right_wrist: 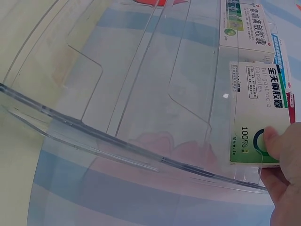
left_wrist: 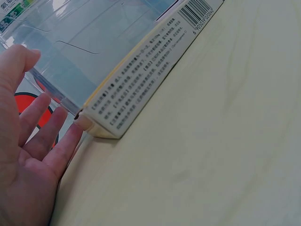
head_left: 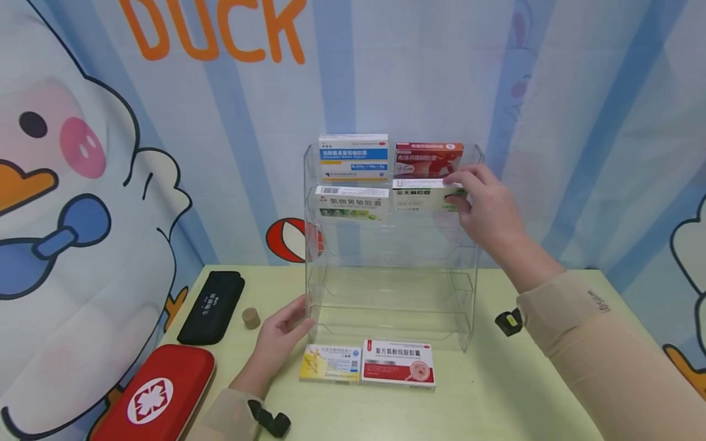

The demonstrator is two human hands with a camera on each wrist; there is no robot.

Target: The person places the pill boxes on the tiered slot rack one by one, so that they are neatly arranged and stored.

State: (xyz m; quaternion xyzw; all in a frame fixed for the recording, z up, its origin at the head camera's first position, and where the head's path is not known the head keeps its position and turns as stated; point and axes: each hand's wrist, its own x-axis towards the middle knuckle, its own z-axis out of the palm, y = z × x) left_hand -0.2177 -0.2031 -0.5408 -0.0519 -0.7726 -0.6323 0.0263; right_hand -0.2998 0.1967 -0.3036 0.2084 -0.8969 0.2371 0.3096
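Note:
A clear tiered rack stands on the table. My right hand is at its second tier, pinching the right end of a white and green medicine box between thumb and fingers. The right wrist view shows the thumb on the front of this box. To its left sits another white and green box. Behind, on the top tier, are a blue and white box and a red box. Low at the rack's left side, my left hand has its fingers spread and straight beside the side wall.
A yellow and white box and a red and white box lie before the rack. On the left are a black case, a small brown cylinder and a red zip case. A printed curtain hangs behind the table.

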